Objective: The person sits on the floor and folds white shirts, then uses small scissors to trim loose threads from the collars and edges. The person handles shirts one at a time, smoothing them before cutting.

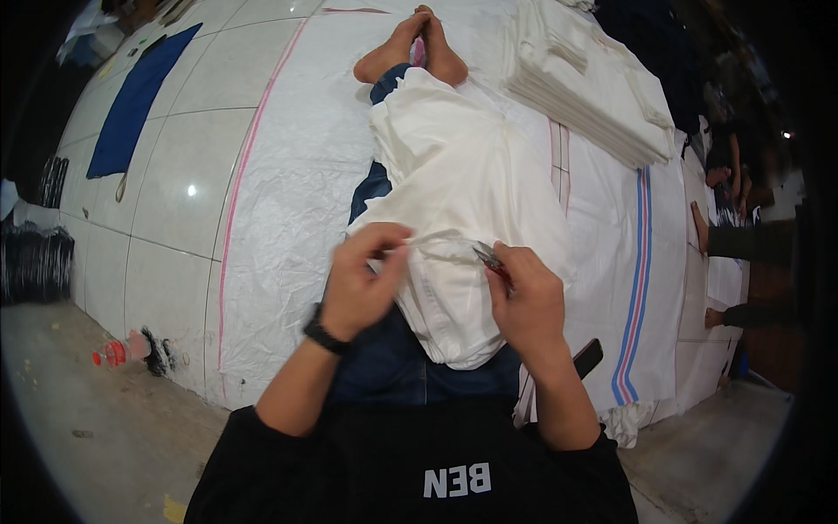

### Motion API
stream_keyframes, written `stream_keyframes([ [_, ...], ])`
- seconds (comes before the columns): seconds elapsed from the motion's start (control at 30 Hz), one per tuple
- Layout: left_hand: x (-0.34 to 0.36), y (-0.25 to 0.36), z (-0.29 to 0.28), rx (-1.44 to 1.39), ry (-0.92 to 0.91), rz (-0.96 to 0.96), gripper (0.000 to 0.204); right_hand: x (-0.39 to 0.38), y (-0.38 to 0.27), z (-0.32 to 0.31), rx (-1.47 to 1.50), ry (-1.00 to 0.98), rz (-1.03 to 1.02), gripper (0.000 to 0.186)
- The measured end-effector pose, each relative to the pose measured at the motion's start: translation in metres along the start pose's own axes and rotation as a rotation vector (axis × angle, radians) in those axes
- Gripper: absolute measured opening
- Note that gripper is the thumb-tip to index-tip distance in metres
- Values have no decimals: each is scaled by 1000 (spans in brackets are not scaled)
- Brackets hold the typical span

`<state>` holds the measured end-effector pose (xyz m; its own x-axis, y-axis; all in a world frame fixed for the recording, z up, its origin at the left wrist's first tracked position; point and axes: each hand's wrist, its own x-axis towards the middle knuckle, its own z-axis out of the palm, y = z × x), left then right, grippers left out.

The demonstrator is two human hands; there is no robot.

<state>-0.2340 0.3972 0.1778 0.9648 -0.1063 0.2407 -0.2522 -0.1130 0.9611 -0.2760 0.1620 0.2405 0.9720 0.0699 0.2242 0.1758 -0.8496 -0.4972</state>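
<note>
White fabric point(463, 166) is draped over the person's outstretched legs and lap. My left hand point(367, 279), slightly blurred, with a black watch at the wrist, has its fingers curled on a folded edge of that fabric, pinching it. My right hand point(531, 297) grips small metal snips with red-dark handles point(492, 260); the blades point up and left at the raised fabric edge between my hands. A dark phone point(588, 354) lies beside my right forearm.
Bare feet stretch ahead on white sheeting point(288, 210). Folded white fabric point(585, 96) is stacked at upper right. A blue cloth point(140, 105), a plastic bottle point(118, 351) and dark wrapped bundles point(35, 262) are at left. Another person's legs point(751, 244) are at right.
</note>
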Motion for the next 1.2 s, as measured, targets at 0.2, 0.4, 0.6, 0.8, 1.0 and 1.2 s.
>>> stream_keyframes([
  [0.2, -44, -16, -145, 1219, -248, -299, 28, 1, 20, -17, 593, -19, 365, 31],
  [0.4, -43, 29, -67, 558, 26, -14, 31, 11, 5, -44, 403, -266, 382, 31],
  [0.6, -1, 51, 35, 238, -153, 112, 31, 15, 1, -56, 627, -294, 274, 26],
  [0.8, 19, 18, 54, 311, -82, 100, 22, 21, 19, -9, 844, -95, 456, 29],
  [1.0, 25, 10, 63, 429, -75, 105, 18, 18, 30, -10, 927, -73, 524, 23],
  [1.2, 32, -2, 61, 645, -124, 381, 13, 18, 32, -5, 922, -49, 513, 24],
])
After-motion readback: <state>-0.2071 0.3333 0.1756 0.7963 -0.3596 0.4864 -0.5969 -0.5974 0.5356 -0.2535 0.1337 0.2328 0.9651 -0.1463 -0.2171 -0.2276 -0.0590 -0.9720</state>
